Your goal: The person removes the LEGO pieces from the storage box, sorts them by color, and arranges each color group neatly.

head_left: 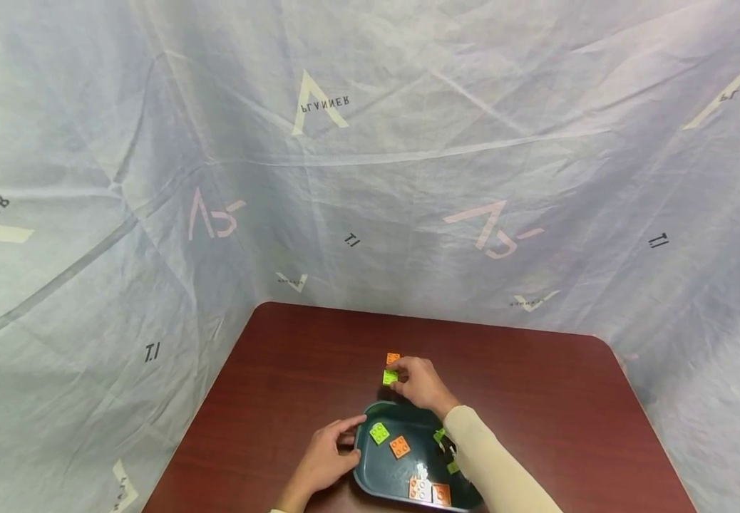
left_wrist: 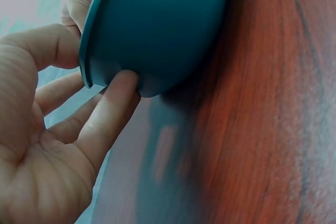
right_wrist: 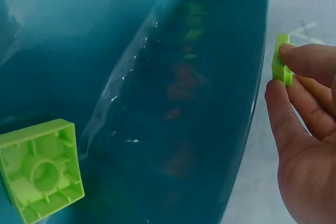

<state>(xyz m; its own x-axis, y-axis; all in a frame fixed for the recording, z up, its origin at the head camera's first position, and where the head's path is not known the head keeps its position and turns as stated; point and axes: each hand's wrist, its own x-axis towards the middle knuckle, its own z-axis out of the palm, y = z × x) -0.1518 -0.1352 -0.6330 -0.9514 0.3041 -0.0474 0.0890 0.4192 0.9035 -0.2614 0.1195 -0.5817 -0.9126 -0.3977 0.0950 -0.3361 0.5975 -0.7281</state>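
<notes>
Your right hand [head_left: 420, 385] is nearly closed: thumb and fingers pinch a green block [head_left: 390, 377], which is beyond the far rim of the tray [head_left: 376, 474]. Near it is an orange block [head_left: 393, 358] — whether the two touch, I cannot tell. The hold is only by fingertips, so the block may twist or slip if you press unevenly, and a push too far could displace the orange one.

Your left hand [head_left: 331, 452] is half closed, its digits against the tray's rim and outer wall. If it pulls too strongly, the tray may slide or tip, disturbing the loose blocks [head_left: 399, 447] inside. Your right sleeve [head_left: 495, 459] passes above them — lowered carelessly, it might brush some.
</notes>
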